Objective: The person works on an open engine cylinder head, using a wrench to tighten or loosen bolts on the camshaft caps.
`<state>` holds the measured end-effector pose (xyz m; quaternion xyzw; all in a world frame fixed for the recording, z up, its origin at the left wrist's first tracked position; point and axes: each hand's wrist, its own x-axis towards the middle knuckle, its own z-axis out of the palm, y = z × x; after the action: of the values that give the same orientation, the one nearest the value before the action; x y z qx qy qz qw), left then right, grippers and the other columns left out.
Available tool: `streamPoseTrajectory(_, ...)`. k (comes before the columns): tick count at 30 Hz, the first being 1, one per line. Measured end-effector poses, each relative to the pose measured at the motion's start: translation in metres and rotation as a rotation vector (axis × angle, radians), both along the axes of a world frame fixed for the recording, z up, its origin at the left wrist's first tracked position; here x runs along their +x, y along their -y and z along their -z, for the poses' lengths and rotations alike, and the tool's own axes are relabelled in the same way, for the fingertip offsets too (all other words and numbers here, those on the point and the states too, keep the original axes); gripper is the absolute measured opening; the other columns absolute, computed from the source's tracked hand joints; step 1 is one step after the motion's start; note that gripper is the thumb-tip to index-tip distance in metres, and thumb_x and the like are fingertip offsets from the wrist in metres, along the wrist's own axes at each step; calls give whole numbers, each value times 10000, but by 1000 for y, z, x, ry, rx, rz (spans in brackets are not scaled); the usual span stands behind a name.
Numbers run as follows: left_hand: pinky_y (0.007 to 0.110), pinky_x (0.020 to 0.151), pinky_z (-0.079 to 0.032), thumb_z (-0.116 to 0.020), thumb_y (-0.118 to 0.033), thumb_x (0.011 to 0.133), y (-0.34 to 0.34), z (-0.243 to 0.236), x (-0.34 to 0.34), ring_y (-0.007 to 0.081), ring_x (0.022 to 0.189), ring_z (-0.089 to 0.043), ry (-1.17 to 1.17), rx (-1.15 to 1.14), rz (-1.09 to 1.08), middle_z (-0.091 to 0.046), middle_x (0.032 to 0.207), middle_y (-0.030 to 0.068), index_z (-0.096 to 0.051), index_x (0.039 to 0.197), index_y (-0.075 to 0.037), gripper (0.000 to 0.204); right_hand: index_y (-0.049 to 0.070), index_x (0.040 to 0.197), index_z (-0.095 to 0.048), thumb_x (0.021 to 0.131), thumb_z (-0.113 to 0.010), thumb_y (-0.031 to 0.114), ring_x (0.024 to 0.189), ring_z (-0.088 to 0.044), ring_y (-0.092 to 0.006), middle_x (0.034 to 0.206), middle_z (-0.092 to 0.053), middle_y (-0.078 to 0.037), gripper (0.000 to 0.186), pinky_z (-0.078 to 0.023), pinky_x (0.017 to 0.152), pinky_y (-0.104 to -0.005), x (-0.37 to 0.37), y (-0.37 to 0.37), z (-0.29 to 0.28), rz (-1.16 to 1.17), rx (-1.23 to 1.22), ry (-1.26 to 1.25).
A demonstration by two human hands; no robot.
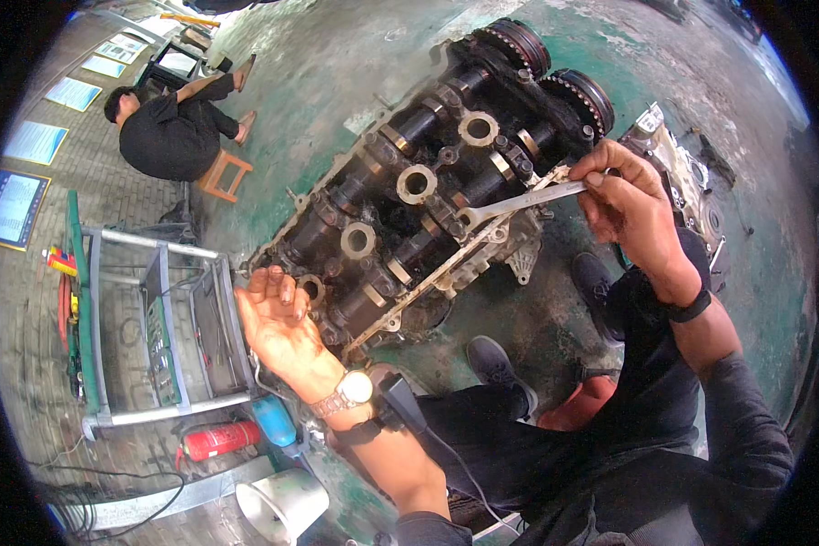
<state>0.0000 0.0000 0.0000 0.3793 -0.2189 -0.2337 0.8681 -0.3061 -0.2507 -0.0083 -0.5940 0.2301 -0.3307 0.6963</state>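
Head view: right fingers [615,159] pinch a shiny metal wrench [523,201]; left fingers [273,282] curl loosely.

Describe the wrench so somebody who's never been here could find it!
Look for the big, dark engine in the upper middle. Toward its right edge, find the person's right hand, gripping one end of the wrench. It's the long, slim, silvery bar, unlike the pale round rings nearby.

Bare left hand [282,328], between eight and nine o'clock: palm upturned, fingers loosely curled. Bare right hand [635,198], toward two o'clock: thumb and fingers pinched together. Bare left forearm [396,466] and right forearm [708,335] angled toward eleven o'clock.
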Motion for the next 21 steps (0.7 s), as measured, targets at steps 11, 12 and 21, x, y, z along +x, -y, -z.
streamPoseTrajectory(11,244,465,-370,-525,-332,928,4,-6,-7,167,657,-466,14,-6,-27,-603,936,170,-537,987,52,389,6,940,-542,929,-444,68,417,-411,-51,604,-512,-24,117,-320,399,-190,9,-11,-2,13,-103,-11)
streamPoseTrajectory(12,244,465,-372,-527,-332,927,4,-7,-7,167,657,-466,-6,10,-42,-604,934,169,-537,983,57,393,6,938,-541,929,-443,68,416,-410,-51,604,-511,-23,117,-319,400,-191,9,-11,-2,21,-123,-15)
streamPoseTrajectory(21,249,466,-378,-506,-343,938,4,-5,-5,170,646,-464,13,30,-41,-598,950,164,-530,982,43,389,8,924,-532,923,-456,78,446,-376,-28,621,-499,-10,104,-294,411,-187,2,-19,10,51,-379,-38)
